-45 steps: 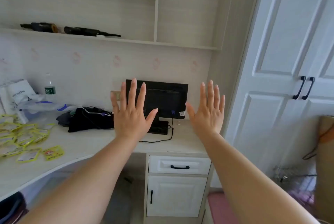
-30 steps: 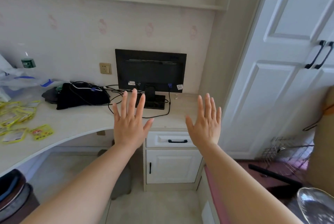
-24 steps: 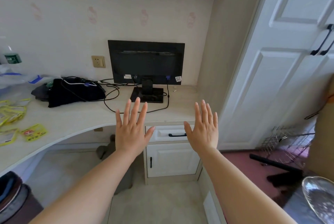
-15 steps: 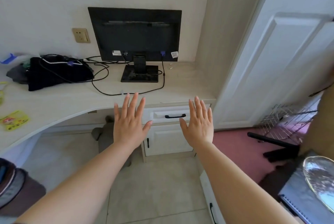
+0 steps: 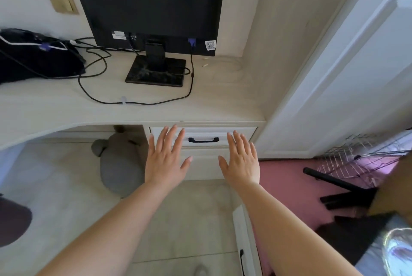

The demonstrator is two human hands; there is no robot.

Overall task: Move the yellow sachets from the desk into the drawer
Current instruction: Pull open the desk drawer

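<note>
A black monitor (image 5: pixel 153 6) stands far centre, its cable (image 5: pixel 133 103) looping nearer. Black bag (image 5: pixel 33 59) far left; grey plush toy (image 5: pixel 120 164) on the floor (image 5: pixel 55 186).

The pale counter (image 5: pixel 200 106) shows a matt, faintly wood-grained laminate. The white drawer front (image 5: pixel 236 132) looks smooth and painted, its black curved handle (image 5: pixel 203 140) slightly glossy. The black flat monitor (image 5: pixel 151 8) has a matt plastic back; its square black base (image 5: pixel 156 74) is shinier, with dusty marks. The grey plush toy (image 5: pixel 120 171) looks like soft cloth, and the beige floor tiles (image 5: pixel 55 186) look smooth.
</note>
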